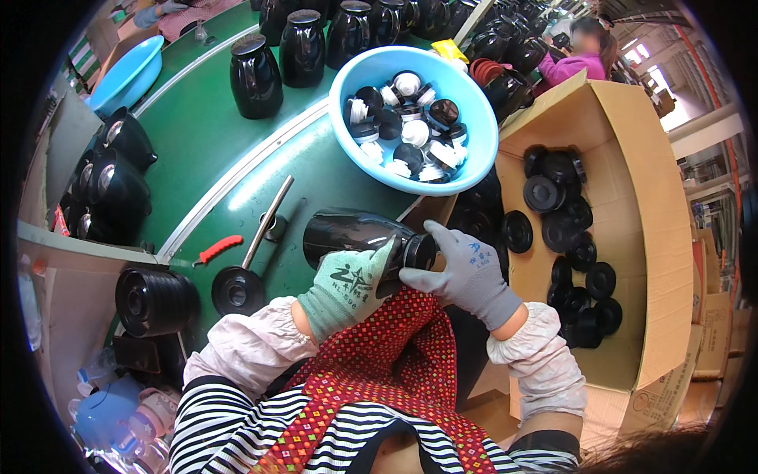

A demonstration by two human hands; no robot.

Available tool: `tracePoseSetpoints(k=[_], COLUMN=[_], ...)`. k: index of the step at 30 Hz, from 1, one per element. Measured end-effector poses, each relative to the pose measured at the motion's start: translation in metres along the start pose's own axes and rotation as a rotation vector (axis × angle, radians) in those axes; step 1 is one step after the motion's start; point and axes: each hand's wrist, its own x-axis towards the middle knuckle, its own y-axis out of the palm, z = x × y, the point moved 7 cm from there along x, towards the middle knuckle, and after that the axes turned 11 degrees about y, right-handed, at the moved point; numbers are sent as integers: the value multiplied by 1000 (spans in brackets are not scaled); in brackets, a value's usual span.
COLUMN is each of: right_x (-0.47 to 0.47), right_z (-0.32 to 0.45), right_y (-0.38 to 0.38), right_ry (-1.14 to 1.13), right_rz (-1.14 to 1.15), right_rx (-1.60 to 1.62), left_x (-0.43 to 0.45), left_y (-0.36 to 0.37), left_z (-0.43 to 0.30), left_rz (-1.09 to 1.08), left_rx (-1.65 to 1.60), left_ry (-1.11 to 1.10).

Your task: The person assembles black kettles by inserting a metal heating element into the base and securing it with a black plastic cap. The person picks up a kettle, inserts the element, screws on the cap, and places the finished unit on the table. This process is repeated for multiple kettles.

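A glossy black jug (pixel 349 228) lies on its side before me, its neck towards the right. My left hand (pixel 349 284), in a green work glove, holds the jug's body from the near side. My right hand (pixel 465 269), in a grey glove, has its thumb and fingers around the black cap (pixel 420 252) at the jug's neck. Left of the jug, a metal rod (pixel 269 222) slants up from near a round black plastic part (pixel 237 290), beside a small metal cup (pixel 273 227). A red-handled hook tool (pixel 220 249) lies further left.
A light blue basin (pixel 488 151) of black-and-white stoppers stands beyond the jug. On the right is a cardboard box (pixel 630 237) with round black parts. Black jugs (pixel 256 77) stand at the back. A stack of black rings (pixel 157 301) sits at left. Co-workers are in the background.
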Motion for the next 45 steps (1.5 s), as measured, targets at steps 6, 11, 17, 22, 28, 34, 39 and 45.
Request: tracePoseSetpoints(k=[6,11,17,22,28,34,39,45], right_x=[-14,-1,-10,12,5,10,15,30], right_z=[36,-4,41,-13,32,41,38,57], right_y=[-8,5,0,30,15,39,32,22], right_ry=[-201,416,-463,262,-648,-420,-19,67], right_rz=[-2,335,-131,36,-294,-499,-502,-319], right_rx=[-119,106,-121,221,48,9,268,263], left_x=[1,0,1,11,3,-12,-23,-35], left_y=[5,-5,-14,-6,-21,-36,-5,-19], left_z=[1,1,10,-1,26,24,-24,-2], left_rz=[26,2,-10,-84,1,-133,-289,-353], left_rx=[26,-13,-40,27,-112,-55,-261,-323], left_ry=[-42,9,38,17,-20,-95,-195,-253])
